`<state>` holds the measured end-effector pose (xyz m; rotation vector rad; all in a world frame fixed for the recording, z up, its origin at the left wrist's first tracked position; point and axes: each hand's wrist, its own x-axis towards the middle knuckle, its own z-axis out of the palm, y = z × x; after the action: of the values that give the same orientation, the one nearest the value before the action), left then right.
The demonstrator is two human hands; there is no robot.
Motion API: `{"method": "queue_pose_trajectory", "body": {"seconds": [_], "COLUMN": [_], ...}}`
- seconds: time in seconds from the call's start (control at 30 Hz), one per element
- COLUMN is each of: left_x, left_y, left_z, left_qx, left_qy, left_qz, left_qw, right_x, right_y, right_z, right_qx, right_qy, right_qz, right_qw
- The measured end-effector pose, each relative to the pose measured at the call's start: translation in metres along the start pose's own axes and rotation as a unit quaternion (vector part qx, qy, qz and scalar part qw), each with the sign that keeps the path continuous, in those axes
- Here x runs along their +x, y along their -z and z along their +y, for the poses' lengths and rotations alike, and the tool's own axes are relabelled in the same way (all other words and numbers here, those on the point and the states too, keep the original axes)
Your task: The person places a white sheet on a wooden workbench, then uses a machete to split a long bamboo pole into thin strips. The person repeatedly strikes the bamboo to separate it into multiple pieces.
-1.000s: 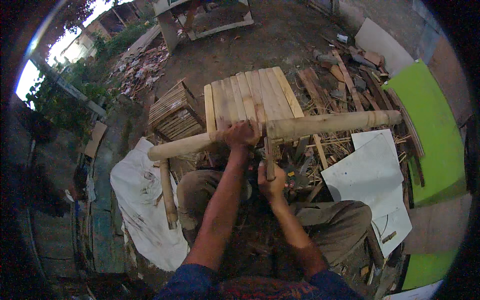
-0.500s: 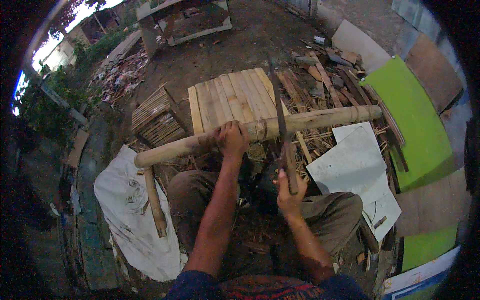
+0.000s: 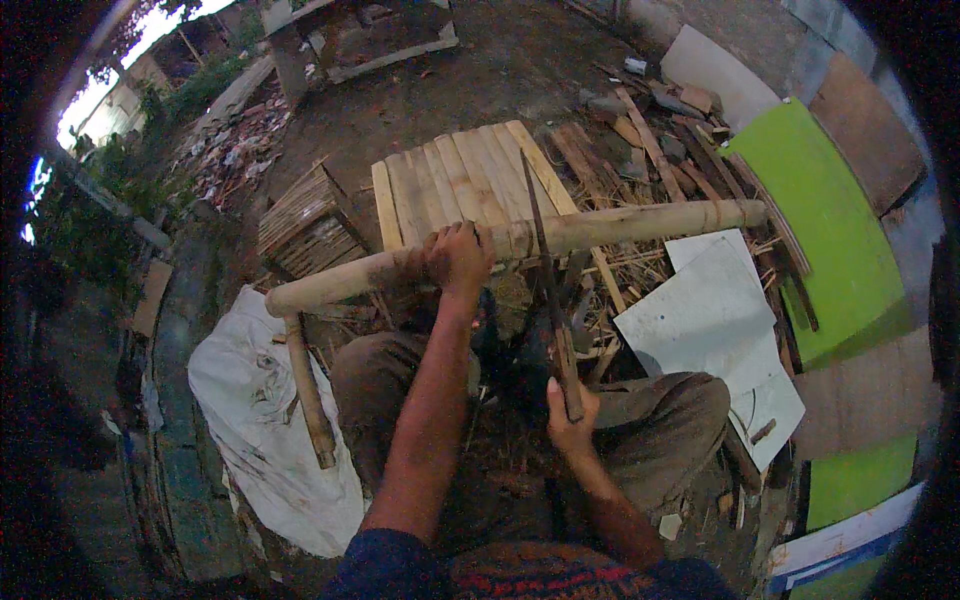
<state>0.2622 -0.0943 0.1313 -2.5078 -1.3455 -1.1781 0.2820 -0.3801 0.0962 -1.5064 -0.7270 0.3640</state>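
A thick bamboo pole (image 3: 620, 228) lies crosswise in front of me, above my knees. My left hand (image 3: 460, 255) is closed over the top of it, left of the middle. My right hand (image 3: 572, 415) is wrapped round the wooden handle of a long, narrow, dark-bladed tool (image 3: 543, 265). Its blade points away from me and crosses the pole just right of my left hand. Whether the blade is cutting into the bamboo or only resting on it, I cannot tell. A shorter bamboo piece (image 3: 313, 400) slants down under the pole's left end.
Beyond the pole stands a slatted bamboo panel (image 3: 445, 180), with a slatted crate (image 3: 310, 225) to its left. A white sack (image 3: 270, 420) lies at the left. White sheets (image 3: 700, 320), a green board (image 3: 820, 240) and scrap wood (image 3: 650, 150) fill the right side.
My right hand has drawn back toward me and slightly left with the bladed tool. The blade now leans further left across the pole. My left hand keeps its grip.
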Motion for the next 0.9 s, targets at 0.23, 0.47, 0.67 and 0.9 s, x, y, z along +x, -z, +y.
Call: {"method": "queue_pose_trajectory", "body": {"seconds": [0.23,0.47,0.67,0.9], "left_x": [0.037,0.054,0.052,0.034], "left_y": [-0.005,-0.013,-0.014,-0.02], "left_z": [-0.011,-0.002,-0.007,-0.009], "left_qx": [0.071,0.076,0.07,0.05], "left_qy": [0.099,0.15,0.189,0.173], "left_qz": [-0.174,-0.236,-0.233,-0.219], "left_qw": [0.977,0.957,0.951,0.959], "right_x": [-0.006,0.002,0.042,0.032], "right_y": [0.0,0.007,0.017,0.008], "right_z": [-0.046,-0.057,-0.065,-0.059], "right_qx": [-0.005,0.022,0.039,0.118], "right_qy": [-0.032,0.037,-0.082,-0.045], "right_qz": [-0.082,-0.011,-0.124,-0.132], "right_qw": [0.996,0.999,0.988,0.983]}}
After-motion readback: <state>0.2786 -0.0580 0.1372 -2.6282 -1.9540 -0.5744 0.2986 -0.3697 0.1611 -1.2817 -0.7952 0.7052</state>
